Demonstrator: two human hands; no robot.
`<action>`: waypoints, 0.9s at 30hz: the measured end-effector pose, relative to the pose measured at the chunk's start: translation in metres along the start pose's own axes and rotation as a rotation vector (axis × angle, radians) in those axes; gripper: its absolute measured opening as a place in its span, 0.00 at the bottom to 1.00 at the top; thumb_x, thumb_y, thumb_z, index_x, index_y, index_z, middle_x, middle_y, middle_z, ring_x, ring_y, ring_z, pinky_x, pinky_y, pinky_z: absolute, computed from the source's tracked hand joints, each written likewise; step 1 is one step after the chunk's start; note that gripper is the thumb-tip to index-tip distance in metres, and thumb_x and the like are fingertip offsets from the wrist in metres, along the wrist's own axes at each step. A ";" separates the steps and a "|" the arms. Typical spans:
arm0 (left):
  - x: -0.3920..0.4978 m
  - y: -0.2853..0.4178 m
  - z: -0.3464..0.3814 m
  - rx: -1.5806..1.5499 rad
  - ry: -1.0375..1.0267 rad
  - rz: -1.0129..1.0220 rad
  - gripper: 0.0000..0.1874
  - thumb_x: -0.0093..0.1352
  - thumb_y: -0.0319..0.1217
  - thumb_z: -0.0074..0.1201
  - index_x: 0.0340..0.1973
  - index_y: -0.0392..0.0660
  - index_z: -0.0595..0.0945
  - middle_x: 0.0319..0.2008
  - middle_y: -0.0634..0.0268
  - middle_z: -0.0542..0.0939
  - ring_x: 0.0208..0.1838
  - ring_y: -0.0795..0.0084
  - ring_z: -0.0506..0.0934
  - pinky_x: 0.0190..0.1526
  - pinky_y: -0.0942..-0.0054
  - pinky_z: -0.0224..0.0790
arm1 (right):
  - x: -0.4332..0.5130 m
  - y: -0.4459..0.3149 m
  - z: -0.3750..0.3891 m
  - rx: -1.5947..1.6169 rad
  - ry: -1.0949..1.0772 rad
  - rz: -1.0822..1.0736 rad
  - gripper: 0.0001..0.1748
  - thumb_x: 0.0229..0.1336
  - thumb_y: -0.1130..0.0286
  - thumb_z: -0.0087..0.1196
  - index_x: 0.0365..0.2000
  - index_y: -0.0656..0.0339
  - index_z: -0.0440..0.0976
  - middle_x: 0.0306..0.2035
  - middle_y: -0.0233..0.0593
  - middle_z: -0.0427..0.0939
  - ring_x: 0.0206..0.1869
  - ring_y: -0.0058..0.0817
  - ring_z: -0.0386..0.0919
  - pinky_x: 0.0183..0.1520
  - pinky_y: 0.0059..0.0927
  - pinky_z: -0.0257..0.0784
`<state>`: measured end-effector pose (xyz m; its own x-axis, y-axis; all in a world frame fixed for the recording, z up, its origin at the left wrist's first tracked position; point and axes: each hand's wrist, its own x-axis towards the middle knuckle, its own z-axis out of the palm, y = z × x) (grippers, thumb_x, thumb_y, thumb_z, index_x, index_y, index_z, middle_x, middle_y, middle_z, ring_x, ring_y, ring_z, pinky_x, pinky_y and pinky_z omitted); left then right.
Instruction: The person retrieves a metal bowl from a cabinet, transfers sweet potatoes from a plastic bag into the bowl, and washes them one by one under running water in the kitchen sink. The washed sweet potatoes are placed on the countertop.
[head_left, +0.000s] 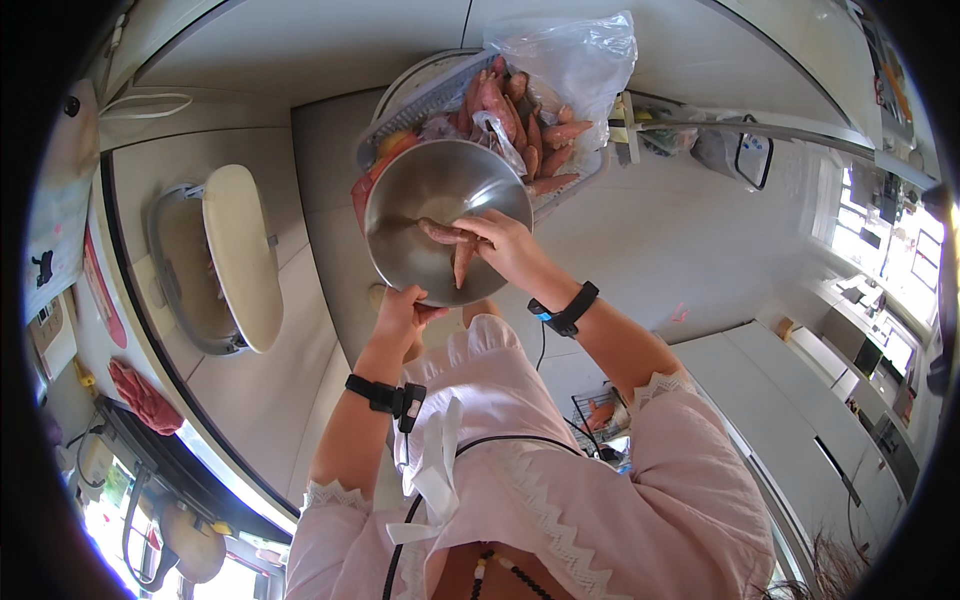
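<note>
A round stainless steel bowl (405, 187) is held over the floor in front of me. With its fingers and thumb at the near left rim, my left hand (405, 311) grips the bowl. My right hand (504, 244) reaches over the bowl's right side and holds sweet potatoes (448, 232). One points left from the fingers, and a second (463, 264) hangs down towards the bowl's near wall. Just beyond the bowl, a plastic basket (431, 100) holds a heap of reddish sweet potatoes (499, 105), partly covered by a clear plastic bag (574, 64).
At the left, a grey bin (161, 247) with a cream lid (244, 259) hangs on the cabinet front. Counters curve along both sides. A wire basket (600, 416) with reddish items stands behind my right arm. A black cable (517, 437) crosses my waist.
</note>
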<state>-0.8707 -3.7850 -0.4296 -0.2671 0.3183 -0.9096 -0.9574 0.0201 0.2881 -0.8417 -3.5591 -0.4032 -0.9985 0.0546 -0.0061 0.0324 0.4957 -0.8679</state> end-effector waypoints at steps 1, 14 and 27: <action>-0.001 0.000 -0.003 -0.024 -0.020 0.020 0.18 0.62 0.22 0.41 0.48 0.29 0.67 0.37 0.49 0.77 0.34 0.53 0.82 0.31 0.65 0.82 | -0.003 0.005 -0.001 -0.025 -0.097 0.064 0.27 0.50 0.86 0.51 0.54 0.65 0.66 0.38 0.52 0.78 0.37 0.45 0.80 0.37 0.32 0.75; 0.001 -0.001 -0.013 0.060 -0.006 -0.026 0.19 0.62 0.22 0.43 0.49 0.27 0.69 0.39 0.48 0.78 0.36 0.55 0.82 0.31 0.66 0.83 | 0.063 0.122 -0.123 -0.602 0.167 0.192 0.25 0.46 0.77 0.57 0.49 0.58 0.72 0.41 0.46 0.78 0.43 0.42 0.77 0.46 0.37 0.72; -0.008 0.004 -0.004 0.096 0.028 0.028 0.20 0.61 0.22 0.42 0.49 0.27 0.68 0.39 0.48 0.77 0.34 0.54 0.82 0.30 0.66 0.83 | 0.058 0.169 -0.114 -0.634 -0.384 0.586 0.32 0.44 0.68 0.65 0.51 0.54 0.65 0.50 0.52 0.70 0.49 0.49 0.73 0.50 0.43 0.71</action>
<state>-0.8728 -3.7910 -0.4227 -0.2978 0.2939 -0.9082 -0.9349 0.1026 0.3398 -0.8894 -3.3731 -0.4939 -0.7580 0.2116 -0.6170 0.4391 0.8649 -0.2429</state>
